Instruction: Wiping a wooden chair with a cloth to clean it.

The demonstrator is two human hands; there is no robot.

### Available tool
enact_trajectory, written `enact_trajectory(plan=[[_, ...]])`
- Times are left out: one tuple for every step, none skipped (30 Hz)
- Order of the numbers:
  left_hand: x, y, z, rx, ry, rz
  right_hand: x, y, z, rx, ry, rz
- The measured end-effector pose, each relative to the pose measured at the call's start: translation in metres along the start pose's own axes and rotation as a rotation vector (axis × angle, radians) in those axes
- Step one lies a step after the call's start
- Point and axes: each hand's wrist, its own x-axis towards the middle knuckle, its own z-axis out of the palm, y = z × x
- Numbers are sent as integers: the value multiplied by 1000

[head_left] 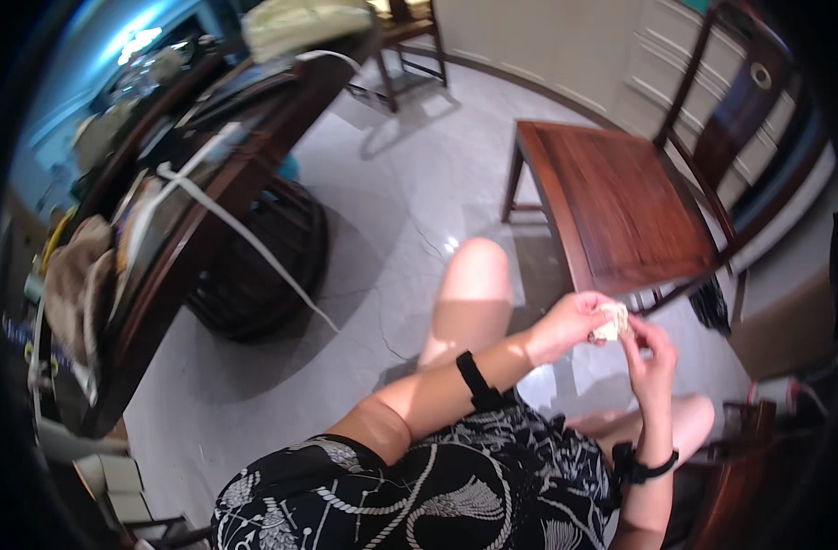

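Observation:
Between my two hands, above my lap, is a small cream-white crumpled piece (610,323); it is too small and bright to tell its kind. My left hand (570,328) reaches across from the left and pinches it between thumb and fingers. On its other side, my right hand (651,357) has thumb and fingertips closed at the piece's right edge. Each forearm wears a black strap. Just beyond my hands stands a dark wooden chair (621,206) with a bare seat.
At the left, a dark round table (176,280) on a barrel-like base (263,261) bears a brown cloth (75,284) and other clutter. A white cable (254,243) hangs off its edge toward the floor. Another wooden chair (410,32) stands far back by pale cabinets (547,55).

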Motion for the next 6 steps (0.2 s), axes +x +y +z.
enact_trajectory(plan=[[-4, 7, -1, 66, 14, 35, -2, -6, -1, 19, -22, -7], [-7, 12, -2, 131, 39, 66, -5, -8, 0, 44, -51, -12], [-14, 23, 3, 193, 107, 85, -10, -3, 0, 26, -48, -34], [-17, 28, -1, 338, 160, 237, -13, 0, 0, 12, -50, -57], [-19, 37, -7, 405, 177, 362, -12, 6, 3, 58, -50, -68], [-27, 53, -9, 468, 192, 477, -13, 12, 1, 76, -98, -15]])
